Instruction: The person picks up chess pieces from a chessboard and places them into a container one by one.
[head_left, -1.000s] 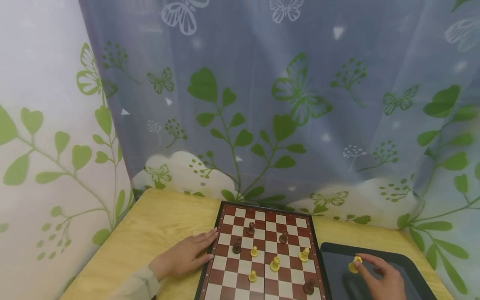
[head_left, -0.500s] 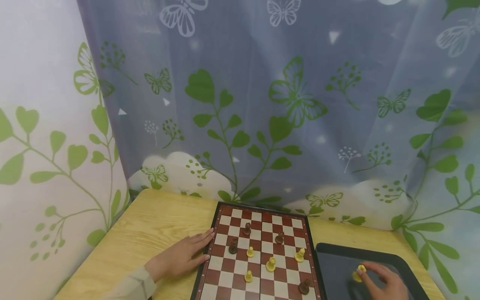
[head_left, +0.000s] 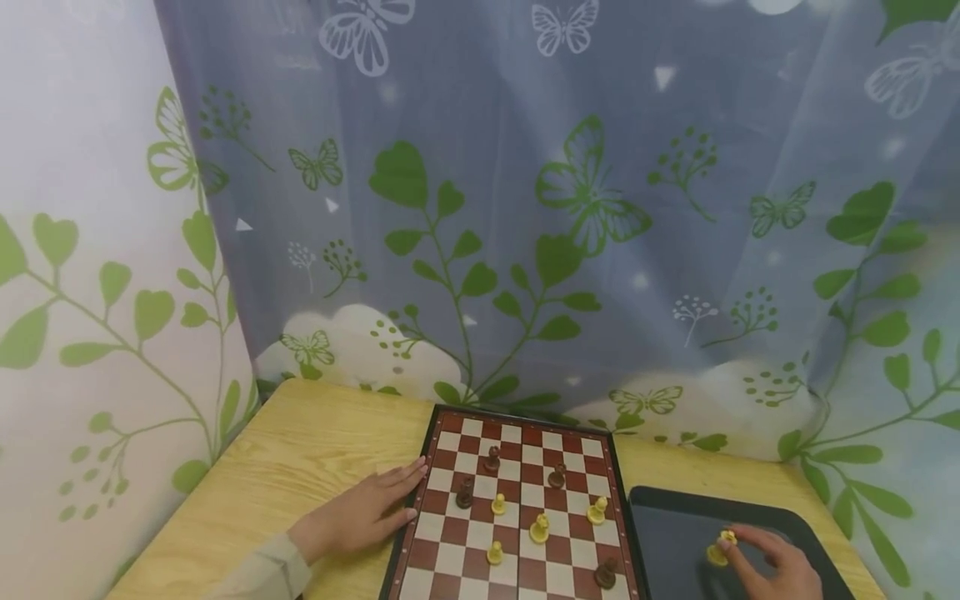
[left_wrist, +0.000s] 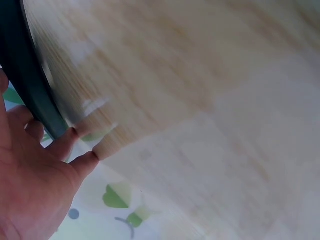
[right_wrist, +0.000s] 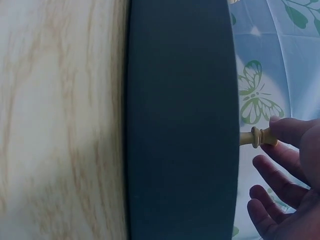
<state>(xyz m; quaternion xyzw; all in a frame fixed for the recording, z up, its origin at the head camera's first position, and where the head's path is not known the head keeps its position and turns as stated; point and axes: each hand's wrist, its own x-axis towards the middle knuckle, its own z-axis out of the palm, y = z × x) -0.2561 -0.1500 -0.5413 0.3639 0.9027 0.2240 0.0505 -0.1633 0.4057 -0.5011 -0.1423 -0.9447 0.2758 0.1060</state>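
Note:
My right hand (head_left: 782, 568) pinches a yellow chess piece (head_left: 718, 553) between thumb and index finger, over the dark tray (head_left: 720, 497). The right wrist view shows the piece's collared neck and flared top (right_wrist: 258, 137) at the fingertips; the tray's wall (right_wrist: 182, 120) hides its lower part. The other fingers of that hand curl loosely below. At the left edge of the red and white chessboard (head_left: 461, 556), my left hand (head_left: 363, 510) lies with extended fingers, fingertips right at the black frame. In the left wrist view this hand (left_wrist: 37, 175) appears beside the dark board edge (left_wrist: 30, 65).
Several yellow pieces, among them a small pawn (head_left: 498, 504) and a larger piece (head_left: 539, 529), stand on the board among dark ones such as this piece (head_left: 606, 573). The wooden table (head_left: 330, 433) meets a patterned curtain (head_left: 480, 250) at the back.
My right hand has shifted slightly right over the tray with the chess piece, still pinching it. The left hand stays at the board's edge. The head view has turned slightly.

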